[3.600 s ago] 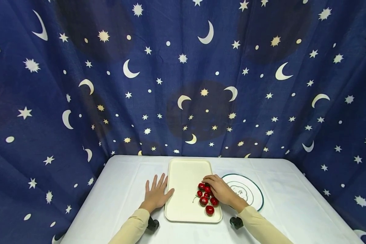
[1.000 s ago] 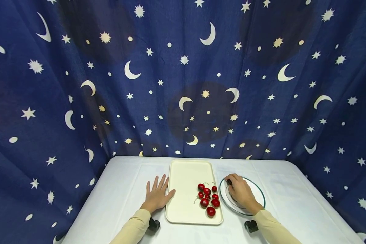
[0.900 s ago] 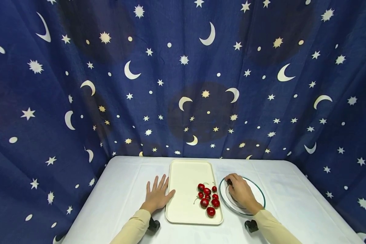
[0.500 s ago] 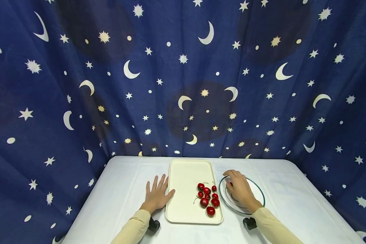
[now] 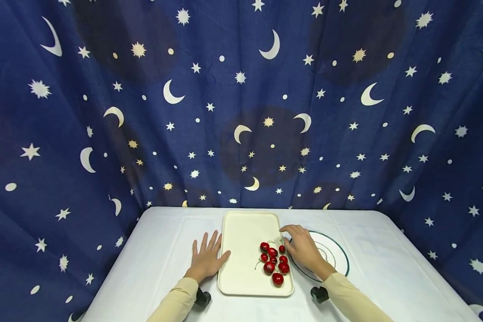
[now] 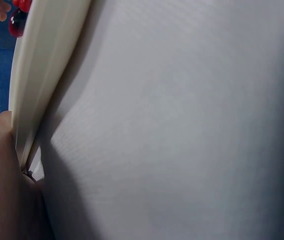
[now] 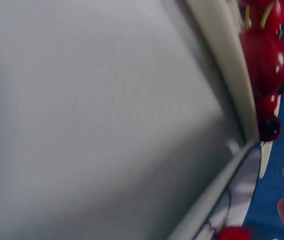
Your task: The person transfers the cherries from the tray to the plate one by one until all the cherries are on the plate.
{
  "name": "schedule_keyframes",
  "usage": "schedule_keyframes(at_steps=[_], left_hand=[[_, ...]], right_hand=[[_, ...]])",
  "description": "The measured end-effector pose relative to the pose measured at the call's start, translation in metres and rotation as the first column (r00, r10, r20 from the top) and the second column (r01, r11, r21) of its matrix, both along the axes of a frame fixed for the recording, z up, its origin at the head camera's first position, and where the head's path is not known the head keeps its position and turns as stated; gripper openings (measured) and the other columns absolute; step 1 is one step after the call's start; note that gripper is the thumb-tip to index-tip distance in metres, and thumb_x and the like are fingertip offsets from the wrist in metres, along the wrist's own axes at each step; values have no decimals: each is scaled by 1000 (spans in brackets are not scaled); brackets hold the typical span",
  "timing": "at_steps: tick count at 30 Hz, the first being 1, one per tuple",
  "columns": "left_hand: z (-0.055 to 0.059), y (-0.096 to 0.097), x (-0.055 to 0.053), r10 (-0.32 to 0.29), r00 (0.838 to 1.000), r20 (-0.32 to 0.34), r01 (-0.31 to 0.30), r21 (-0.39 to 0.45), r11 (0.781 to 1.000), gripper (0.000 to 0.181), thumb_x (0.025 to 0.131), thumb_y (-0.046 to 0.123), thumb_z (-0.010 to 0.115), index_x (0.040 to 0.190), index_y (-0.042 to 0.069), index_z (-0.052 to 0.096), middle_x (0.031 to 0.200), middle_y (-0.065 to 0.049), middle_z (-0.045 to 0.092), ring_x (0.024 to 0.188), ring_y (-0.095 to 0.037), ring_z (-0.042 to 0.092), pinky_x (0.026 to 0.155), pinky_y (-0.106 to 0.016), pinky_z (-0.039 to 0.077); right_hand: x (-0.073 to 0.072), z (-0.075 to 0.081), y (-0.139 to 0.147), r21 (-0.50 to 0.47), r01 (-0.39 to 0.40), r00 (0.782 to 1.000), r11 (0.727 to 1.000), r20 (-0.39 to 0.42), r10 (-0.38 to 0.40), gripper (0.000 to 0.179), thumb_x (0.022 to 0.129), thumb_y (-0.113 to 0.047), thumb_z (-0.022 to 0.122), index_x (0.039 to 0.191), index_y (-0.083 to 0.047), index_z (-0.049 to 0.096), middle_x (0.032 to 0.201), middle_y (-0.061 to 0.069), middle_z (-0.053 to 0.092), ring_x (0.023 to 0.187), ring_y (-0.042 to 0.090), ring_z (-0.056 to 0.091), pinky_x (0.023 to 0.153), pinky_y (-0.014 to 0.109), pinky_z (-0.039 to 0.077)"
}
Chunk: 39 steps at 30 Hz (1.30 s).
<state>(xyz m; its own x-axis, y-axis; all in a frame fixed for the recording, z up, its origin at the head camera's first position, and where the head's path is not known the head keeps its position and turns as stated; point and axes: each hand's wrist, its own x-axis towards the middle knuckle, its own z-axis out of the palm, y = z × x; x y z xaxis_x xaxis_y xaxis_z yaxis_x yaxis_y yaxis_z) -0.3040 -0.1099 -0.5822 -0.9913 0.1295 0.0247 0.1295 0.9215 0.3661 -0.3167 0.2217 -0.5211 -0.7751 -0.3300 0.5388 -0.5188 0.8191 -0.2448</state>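
Several red cherries, some with stems, lie in the right half of a cream rectangular tray. My left hand is spread flat at the tray's left side, its thumb across the rim. Between the tray's right edge and a white plate with a dark green rim hovers my right hand, fingers loosely bent and holding nothing that shows. In the right wrist view, a blurred red cherry appears at the plate; in the head view my right hand and wrist hide that part of the plate.
A white cloth covers the table. Behind it hangs a dark blue curtain with moons and stars. A black wrist camera sits under my right wrist, another under my left.
My right hand went from the tray to the plate with a dark cherry, let it go there, then moved back left toward the tray. My left hand stayed put.
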Motion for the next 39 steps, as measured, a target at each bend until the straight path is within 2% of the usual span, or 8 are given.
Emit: schedule_keyframes(at_steps=[6, 12, 20, 31, 39], left_hand=[[-1, -1, -4, -5, 1000, -8, 5, 1, 1000, 80, 101, 68, 35, 165, 21, 24, 176, 0, 14, 164, -35, 5, 128, -66, -4], [-1, -1, -5, -5, 1000, 5, 5, -5, 1000, 80, 101, 69, 33, 165, 23, 22, 176, 2, 12, 165, -33, 3, 129, -65, -5], [9, 2, -3, -2, 1000, -1, 2, 37, 999, 78, 102, 65, 37, 164, 18, 27, 176, -1, 16, 164, -36, 5, 128, -66, -4], [21, 3, 2, -5, 1000, 22, 4, 34, 999, 80, 102, 64, 37, 165, 16, 24, 176, -3, 15, 164, -36, 4, 128, -66, -7], [9, 0, -3, -3, 1000, 15, 3, 5, 1000, 77, 103, 66, 34, 165, 20, 26, 176, 0, 15, 164, -35, 5, 128, -66, -3]], right_hand=[[6, 1, -16, 15, -101, 995, 995, 9, 101, 24, 92, -11, 73, 116, -14, 73, 118, 4, 75, 115, 27, 67, 97, 53, 52], [9, -2, -24, 38, -176, 984, 984, 8, 176, 25, 91, -12, 74, 115, -13, 74, 116, 4, 75, 112, 25, 66, 95, 50, 52], [7, -1, -24, 41, -276, 957, 960, 109, 271, 25, 96, -14, 69, 121, -14, 71, 123, 4, 73, 117, 23, 65, 101, 50, 53], [2, -1, -28, 107, -313, 949, 944, 67, 308, 30, 96, -17, 71, 125, -18, 72, 127, 4, 72, 119, 25, 66, 104, 53, 49], [2, -5, -33, 116, -295, 955, 948, 62, 289, 26, 92, -11, 74, 118, -17, 73, 122, 3, 72, 115, 22, 69, 97, 52, 52]])
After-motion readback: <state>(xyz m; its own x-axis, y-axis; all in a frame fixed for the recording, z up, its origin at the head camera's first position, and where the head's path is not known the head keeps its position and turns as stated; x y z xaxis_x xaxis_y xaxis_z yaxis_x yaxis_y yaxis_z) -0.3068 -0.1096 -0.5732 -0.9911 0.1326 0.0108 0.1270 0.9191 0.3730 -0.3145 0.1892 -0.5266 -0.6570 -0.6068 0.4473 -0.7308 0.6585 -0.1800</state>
